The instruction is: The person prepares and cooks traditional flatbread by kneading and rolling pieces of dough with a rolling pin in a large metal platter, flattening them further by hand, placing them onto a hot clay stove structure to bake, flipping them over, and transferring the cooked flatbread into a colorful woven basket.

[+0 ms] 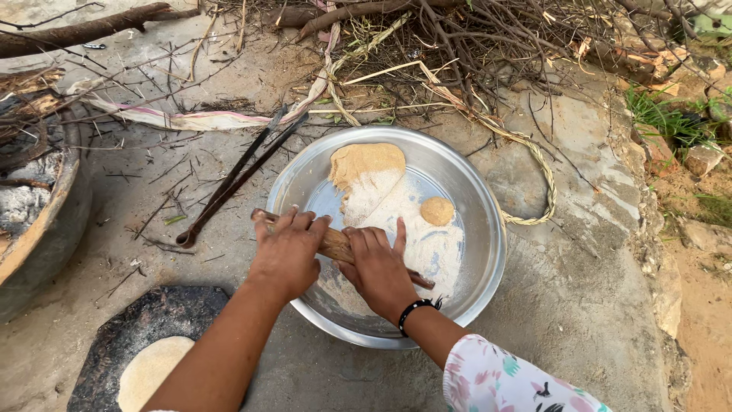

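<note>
A wide steel bowl [473, 191] sits on the ground holding a mound of brown dough [366, 162], a small dough ball [437, 210] and scattered flour. Across the bowl's near side lies a wooden rolling pin [335, 244]. My left hand [287, 252] presses on its left part with fingers curled over it. My right hand [379, 267], with a black band at the wrist, rests on its right part, fingers spread flat. What lies beneath the pin is hidden by my hands.
A dark round griddle [145, 328] with a flat bread [150, 371] lies at the lower left. A clay stove [38, 221] with ash stands at the left edge. Long metal tongs [232, 183] lie left of the bowl. Dry branches [473, 38] pile up behind; a rope [534, 164] curls at right.
</note>
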